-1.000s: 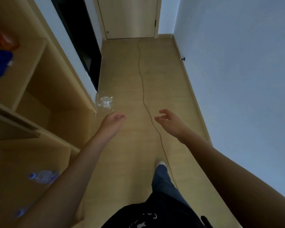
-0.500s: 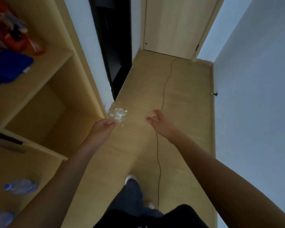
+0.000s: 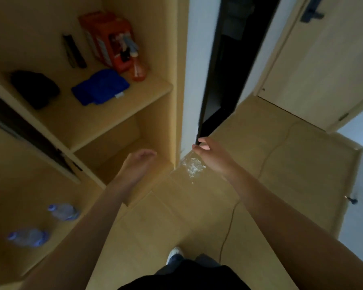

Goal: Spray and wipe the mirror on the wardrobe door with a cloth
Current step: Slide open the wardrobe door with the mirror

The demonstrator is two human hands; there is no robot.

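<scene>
Right hand (image 3: 213,156) at 12 o'clock pinches the dark door edge (image 3: 205,105) | left hand (image 3: 137,164) loosely curled, holding nothing | risk: you may trap fingertips; blue cloth (image 3: 101,86), 10 o'clock, unfetched.

Open shelf (image 3: 105,114) reachable; dark door edge (image 3: 205,97) alongside.

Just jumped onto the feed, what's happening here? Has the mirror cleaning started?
Not yet, by the look of it. A person stands in a narrow hallway beside open wooden shelves. Their right hand reaches the lower edge of the dark wardrobe door, fingertips at or on it. The left hand hangs open and holds nothing. The blue cloth lies folded on the shelf, with an orange spray bottle just behind it, both untouched.
</scene>
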